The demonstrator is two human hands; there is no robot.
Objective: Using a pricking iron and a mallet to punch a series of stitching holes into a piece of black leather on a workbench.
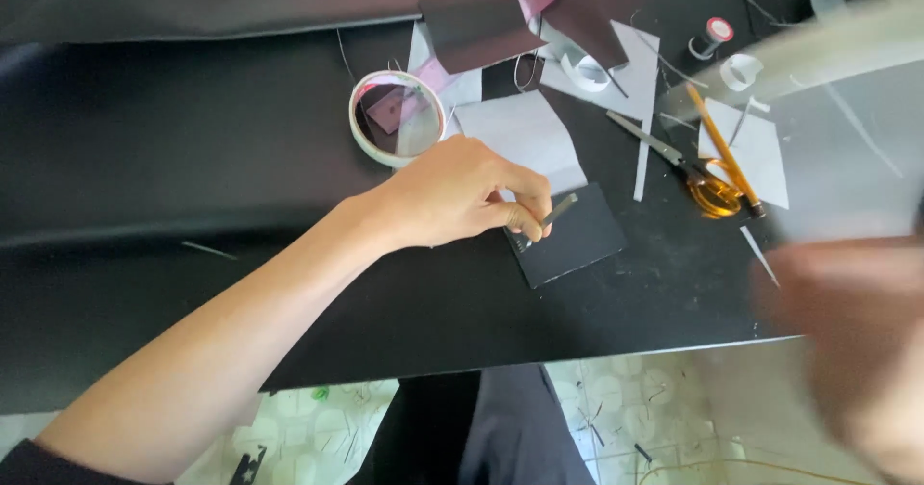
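Note:
My left hand (457,194) rests on the black table and pinches a thin grey strip (558,209) at the left edge of a small black square piece (570,236). My right hand (857,341) is a blur at the lower right. It lifts a long clear ruler (847,38) that slants up toward the top right corner. How the fingers lie on the ruler is lost in the blur.
A roll of white tape (397,117) lies just beyond my left hand. Grey paper pieces (520,131), orange-handled scissors (698,179), a pencil (724,150), a spool (712,35) and dark card scraps (481,25) lie further back. The table's edge (597,352) is near me, above a tiled floor.

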